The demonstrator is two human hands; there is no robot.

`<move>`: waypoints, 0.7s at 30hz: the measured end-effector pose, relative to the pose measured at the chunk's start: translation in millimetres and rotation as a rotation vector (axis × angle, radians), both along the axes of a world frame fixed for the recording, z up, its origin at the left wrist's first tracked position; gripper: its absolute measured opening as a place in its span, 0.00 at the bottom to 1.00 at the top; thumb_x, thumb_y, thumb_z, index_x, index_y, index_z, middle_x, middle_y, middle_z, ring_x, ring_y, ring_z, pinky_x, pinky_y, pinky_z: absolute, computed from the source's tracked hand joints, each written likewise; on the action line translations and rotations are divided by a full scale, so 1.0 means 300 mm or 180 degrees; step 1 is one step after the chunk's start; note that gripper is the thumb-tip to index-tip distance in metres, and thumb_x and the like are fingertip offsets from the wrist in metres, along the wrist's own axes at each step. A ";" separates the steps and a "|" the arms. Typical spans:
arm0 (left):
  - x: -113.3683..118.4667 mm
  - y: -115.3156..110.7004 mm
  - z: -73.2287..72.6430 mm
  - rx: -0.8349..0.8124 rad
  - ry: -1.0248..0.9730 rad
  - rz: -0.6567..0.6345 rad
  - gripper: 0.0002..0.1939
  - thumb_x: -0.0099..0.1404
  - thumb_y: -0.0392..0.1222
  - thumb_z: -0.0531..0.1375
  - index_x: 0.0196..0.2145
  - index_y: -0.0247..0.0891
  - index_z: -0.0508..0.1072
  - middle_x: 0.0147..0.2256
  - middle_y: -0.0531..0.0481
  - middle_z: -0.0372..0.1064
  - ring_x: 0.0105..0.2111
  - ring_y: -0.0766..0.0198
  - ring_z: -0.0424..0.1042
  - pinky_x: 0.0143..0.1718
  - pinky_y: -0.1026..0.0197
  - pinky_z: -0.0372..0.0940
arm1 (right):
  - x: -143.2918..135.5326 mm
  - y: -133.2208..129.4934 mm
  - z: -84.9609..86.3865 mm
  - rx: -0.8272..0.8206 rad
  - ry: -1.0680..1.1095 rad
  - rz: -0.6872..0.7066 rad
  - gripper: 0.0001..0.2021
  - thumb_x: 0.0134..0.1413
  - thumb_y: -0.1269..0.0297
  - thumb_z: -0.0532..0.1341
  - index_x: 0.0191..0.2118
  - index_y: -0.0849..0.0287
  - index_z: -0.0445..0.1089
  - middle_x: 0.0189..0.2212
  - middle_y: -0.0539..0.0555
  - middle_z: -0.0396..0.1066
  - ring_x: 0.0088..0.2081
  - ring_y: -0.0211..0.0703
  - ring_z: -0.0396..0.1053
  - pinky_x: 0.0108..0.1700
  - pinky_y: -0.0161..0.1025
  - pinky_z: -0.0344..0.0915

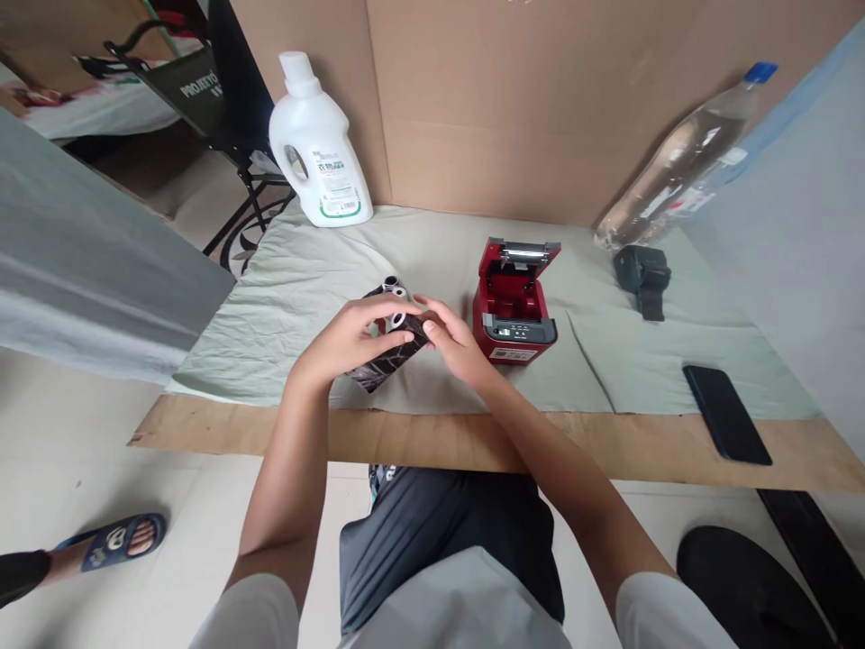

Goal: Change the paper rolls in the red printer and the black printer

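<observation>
I see the dark patterned box [386, 356] held just above the pale green cloth [284, 297], left of centre, tilted so its long axis runs from the near left up toward the far right. Its far end, where white and red parts show, points toward the red printer [514, 315]. My left hand [348, 338] wraps over the box from the left, fingers curled across its top. My right hand [454, 342] meets it from the right, fingertips pinching the far end. The printer stands just beside that hand, lid raised, its open bay facing up. Farther out: a white jug [317, 144] at the back left, a clear bottle [682, 162] leaning at the back right, a black phone [726, 413] near the table edge.
</observation>
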State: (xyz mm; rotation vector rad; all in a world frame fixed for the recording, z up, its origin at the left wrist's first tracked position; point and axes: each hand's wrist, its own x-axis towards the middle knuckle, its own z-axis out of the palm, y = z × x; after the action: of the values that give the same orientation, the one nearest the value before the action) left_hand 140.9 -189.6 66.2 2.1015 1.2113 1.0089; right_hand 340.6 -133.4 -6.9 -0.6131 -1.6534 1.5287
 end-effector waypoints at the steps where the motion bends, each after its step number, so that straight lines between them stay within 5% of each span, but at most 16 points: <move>1: -0.010 0.000 0.014 -0.0065 0.0128 0.0029 0.18 0.70 0.51 0.64 0.53 0.44 0.80 0.48 0.47 0.80 0.44 0.57 0.77 0.40 0.60 0.69 | -0.009 -0.004 -0.028 -0.0166 0.0078 -0.0111 0.28 0.69 0.45 0.56 0.68 0.51 0.61 0.47 0.55 0.75 0.37 0.41 0.70 0.40 0.41 0.71; 5: -0.119 0.084 0.062 0.0228 0.0460 0.0949 0.22 0.65 0.58 0.67 0.48 0.39 0.82 0.38 0.48 0.79 0.36 0.57 0.75 0.43 0.55 0.69 | -0.042 -0.007 -0.121 -0.0397 0.0057 -0.0388 0.27 0.68 0.46 0.56 0.66 0.51 0.62 0.45 0.53 0.75 0.29 0.37 0.63 0.34 0.39 0.67; 9: -0.248 0.276 0.064 0.0363 0.1183 0.1966 0.27 0.66 0.61 0.66 0.45 0.32 0.80 0.33 0.47 0.73 0.39 0.55 0.73 0.50 0.48 0.66 | -0.058 0.000 -0.157 -0.0366 -0.0202 -0.0423 0.23 0.66 0.47 0.58 0.61 0.50 0.66 0.42 0.52 0.74 0.29 0.37 0.62 0.35 0.39 0.65; 14: -0.294 0.471 -0.048 -0.0398 0.2185 0.2388 0.22 0.64 0.58 0.67 0.44 0.36 0.77 0.42 0.37 0.76 0.47 0.42 0.74 0.48 0.49 0.64 | -0.062 0.017 -0.172 -0.0603 -0.0070 -0.0486 0.22 0.64 0.45 0.58 0.57 0.50 0.66 0.38 0.49 0.71 0.26 0.35 0.61 0.28 0.37 0.59; 18: -0.299 0.520 -0.156 -0.0670 0.2497 0.2280 0.24 0.64 0.61 0.64 0.45 0.38 0.76 0.45 0.35 0.77 0.49 0.39 0.74 0.48 0.49 0.61 | -0.061 0.021 -0.173 -0.0693 0.0007 -0.0436 0.21 0.64 0.45 0.59 0.56 0.51 0.66 0.37 0.49 0.71 0.26 0.35 0.60 0.27 0.37 0.58; 21: -0.310 0.536 -0.193 -0.0801 0.2502 0.2366 0.27 0.63 0.66 0.63 0.43 0.39 0.75 0.44 0.35 0.77 0.49 0.39 0.73 0.48 0.49 0.61 | -0.060 0.021 -0.169 -0.0721 0.0061 -0.0420 0.20 0.65 0.45 0.59 0.54 0.51 0.66 0.37 0.49 0.71 0.25 0.34 0.60 0.26 0.36 0.56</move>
State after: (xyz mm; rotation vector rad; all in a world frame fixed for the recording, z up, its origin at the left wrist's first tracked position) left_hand 47.9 -28.9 8.2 1.8971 2.4681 0.1980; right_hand 322.5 -127.1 -57.7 -0.8089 -1.4067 1.6309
